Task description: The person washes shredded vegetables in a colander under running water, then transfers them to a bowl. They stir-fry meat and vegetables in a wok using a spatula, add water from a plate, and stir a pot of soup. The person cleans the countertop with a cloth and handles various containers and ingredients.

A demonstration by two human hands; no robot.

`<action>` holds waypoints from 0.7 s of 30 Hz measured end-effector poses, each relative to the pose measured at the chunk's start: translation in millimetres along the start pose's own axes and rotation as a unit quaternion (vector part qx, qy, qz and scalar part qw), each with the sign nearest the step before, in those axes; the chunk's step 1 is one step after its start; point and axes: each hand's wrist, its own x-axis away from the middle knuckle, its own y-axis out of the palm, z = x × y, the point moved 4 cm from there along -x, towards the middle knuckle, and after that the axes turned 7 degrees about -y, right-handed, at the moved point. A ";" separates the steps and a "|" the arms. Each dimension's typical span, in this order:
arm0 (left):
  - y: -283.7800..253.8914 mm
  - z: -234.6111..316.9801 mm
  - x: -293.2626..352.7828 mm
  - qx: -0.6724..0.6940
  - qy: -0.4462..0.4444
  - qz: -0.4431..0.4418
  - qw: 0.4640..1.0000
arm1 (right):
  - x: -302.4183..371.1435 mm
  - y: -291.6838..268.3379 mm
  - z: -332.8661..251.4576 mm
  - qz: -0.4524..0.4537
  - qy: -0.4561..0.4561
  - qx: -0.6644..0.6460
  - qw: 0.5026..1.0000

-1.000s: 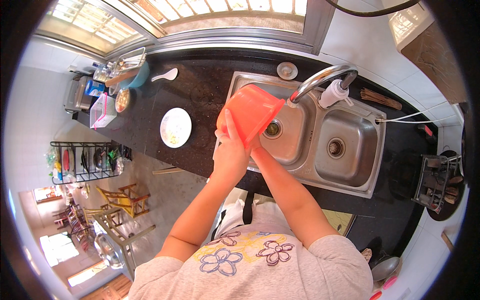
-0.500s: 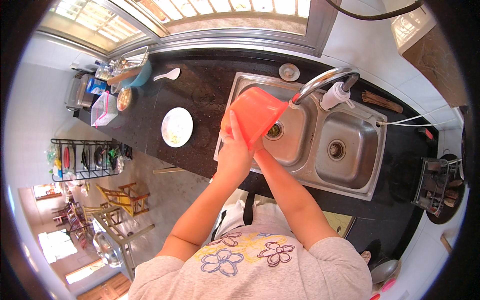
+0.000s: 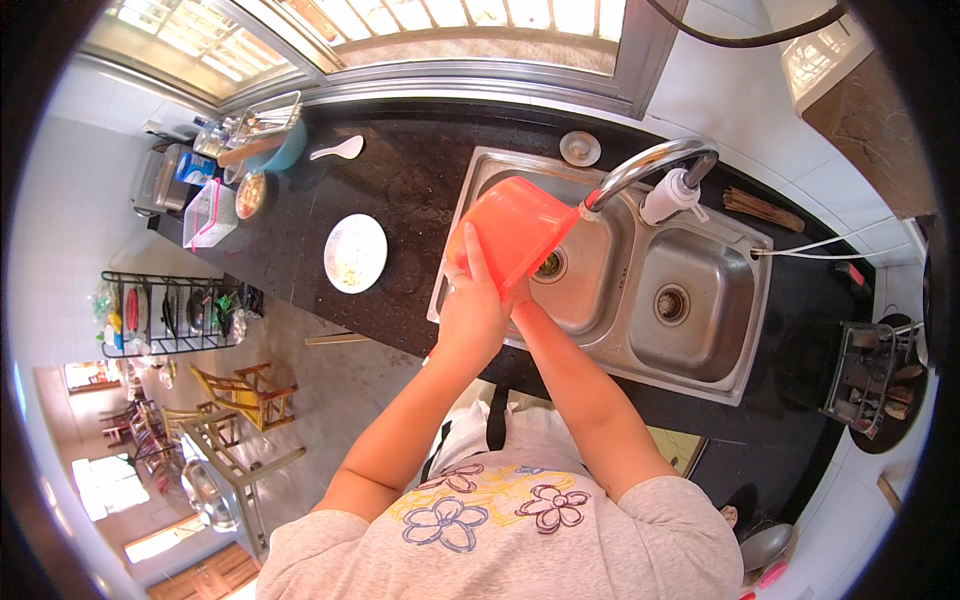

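I hold an orange-red plastic basin (image 3: 515, 228) tilted over the left bowl of the steel sink (image 3: 590, 290), its rim side turned toward the faucet tip (image 3: 592, 204). My left hand (image 3: 470, 312) grips the basin's near left side, with a finger stretched along the wall and a ring on another. Under the near edge is my right hand (image 3: 519, 293); most of it, fingers included, is hidden by the basin. What lies inside the basin cannot be seen. Some greenish bits sit in the left drain (image 3: 548, 264).
A white plate with food scraps (image 3: 356, 254) and a white spoon (image 3: 338, 148) lie on the black counter to the left. Behind the sink are a small dish (image 3: 580, 149) and a white faucet filter (image 3: 668, 197). Far left stand a clear container (image 3: 209, 215) and a blue utensil holder (image 3: 280, 148).
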 end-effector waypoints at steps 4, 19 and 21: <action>-0.3 3.9 0.7 0.000 -0.008 -0.009 1.000 | 0.8 -5.2 2.0 0.003 -0.033 0.051 0.998; 11.1 0.7 1.7 0.023 -0.020 -0.033 0.999 | 7.1 -14.8 1.7 0.012 -0.076 0.133 0.988; 11.9 0.8 1.7 0.027 -0.020 -0.033 0.999 | 8.3 -17.9 2.4 0.029 -0.093 0.157 0.983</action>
